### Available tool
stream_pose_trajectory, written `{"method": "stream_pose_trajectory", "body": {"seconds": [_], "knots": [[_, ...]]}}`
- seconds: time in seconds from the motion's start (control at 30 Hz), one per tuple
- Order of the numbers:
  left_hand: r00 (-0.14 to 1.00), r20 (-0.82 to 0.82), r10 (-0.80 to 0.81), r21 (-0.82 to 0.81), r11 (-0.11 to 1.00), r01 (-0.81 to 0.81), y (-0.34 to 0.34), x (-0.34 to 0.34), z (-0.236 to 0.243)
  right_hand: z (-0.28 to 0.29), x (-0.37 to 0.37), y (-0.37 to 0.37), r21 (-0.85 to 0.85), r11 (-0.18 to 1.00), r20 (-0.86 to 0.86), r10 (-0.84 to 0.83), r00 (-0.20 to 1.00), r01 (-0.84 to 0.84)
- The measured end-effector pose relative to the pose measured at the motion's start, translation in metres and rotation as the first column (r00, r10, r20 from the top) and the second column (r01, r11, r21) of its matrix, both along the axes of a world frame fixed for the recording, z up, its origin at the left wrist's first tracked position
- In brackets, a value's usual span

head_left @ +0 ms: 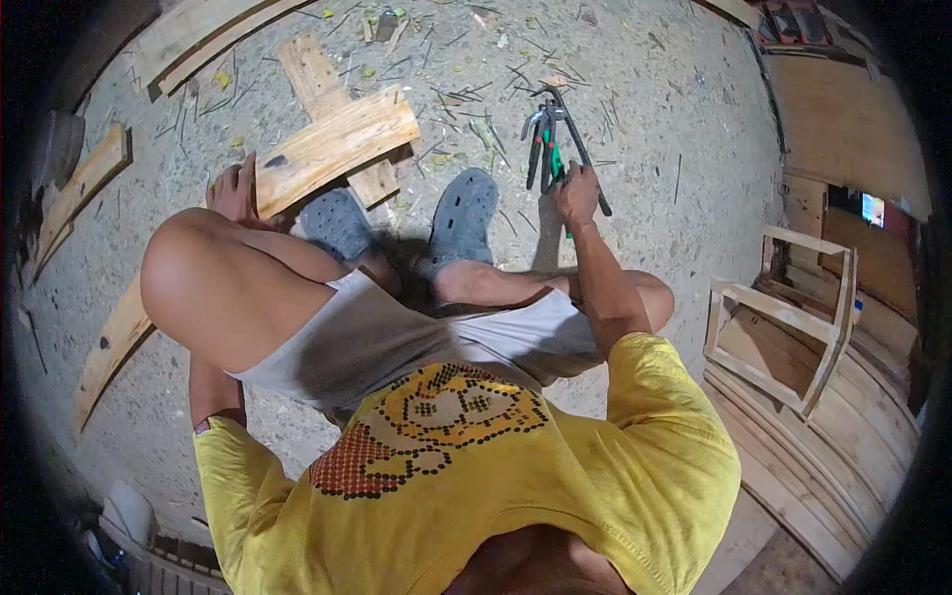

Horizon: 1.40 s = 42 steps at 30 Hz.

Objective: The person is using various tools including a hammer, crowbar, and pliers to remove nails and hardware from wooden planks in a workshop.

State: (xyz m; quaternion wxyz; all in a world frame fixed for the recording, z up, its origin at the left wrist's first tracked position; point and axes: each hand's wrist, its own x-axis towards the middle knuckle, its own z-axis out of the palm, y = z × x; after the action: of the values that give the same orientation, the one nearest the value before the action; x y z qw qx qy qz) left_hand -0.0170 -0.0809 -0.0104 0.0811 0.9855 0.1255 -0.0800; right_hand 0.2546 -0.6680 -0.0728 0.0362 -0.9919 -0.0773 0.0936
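My left hand [232, 194] grips the near-left end of a pale wooden plank [337, 144], which lies across a second board [305, 69] on the floor. On the right, my right hand [577, 193] is closed around the handle of a tool with green on it [554, 149], among a cluster of hand tools: dark-handled pliers [535, 149] and a long black pry bar [587, 151]. The exact tool in my fingers is partly hidden. My feet in grey clogs [461, 218] rest between the plank and the tools.
Loose nails and debris [466, 94] litter the concrete floor [694, 169]. More boards lie at the upper left [203, 40] and left [84, 188]. At the right stand wooden frames [773, 317], stacked planks [863, 436] and a plywood panel [843, 119], near a small lit screen [873, 210].
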Motion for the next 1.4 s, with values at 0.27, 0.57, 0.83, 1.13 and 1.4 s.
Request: {"method": "stream_pose_trajectory", "body": {"seconds": [0.27, 0.57, 0.83, 1.13, 1.4], "knots": [[0.979, 0.193, -0.067, -0.004, 0.998, 0.069, -0.017, 0.018, -0.029, 0.003, 0.012, -0.021, -0.123, 0.992, -0.125, 0.001, 0.992, -0.017], [0.96, 0.277, -0.031, 0.047, 0.999, 0.019, -0.02, 0.012, -0.032, 0.121, 0.043, -0.017, -0.187, 0.98, 0.246, -0.019, 0.969, 0.066], [0.964, 0.254, -0.074, 0.056, 0.997, 0.062, -0.015, 0.011, -0.038, 0.229, -0.027, 0.111, 0.944, 0.314, -0.115, 0.017, 0.993, 0.104], [0.955, 0.293, -0.048, 0.049, 0.998, 0.035, -0.022, 0.01, -0.021, 0.193, -0.07, 0.184, 0.602, 0.658, 0.272, 0.363, 0.891, -0.452], [0.96, 0.275, -0.053, 0.044, 0.998, 0.043, -0.034, 0.015, -0.009, 0.129, -0.088, 0.122, 0.638, 0.769, -0.258, 0.156, 0.953, 0.047]]}}
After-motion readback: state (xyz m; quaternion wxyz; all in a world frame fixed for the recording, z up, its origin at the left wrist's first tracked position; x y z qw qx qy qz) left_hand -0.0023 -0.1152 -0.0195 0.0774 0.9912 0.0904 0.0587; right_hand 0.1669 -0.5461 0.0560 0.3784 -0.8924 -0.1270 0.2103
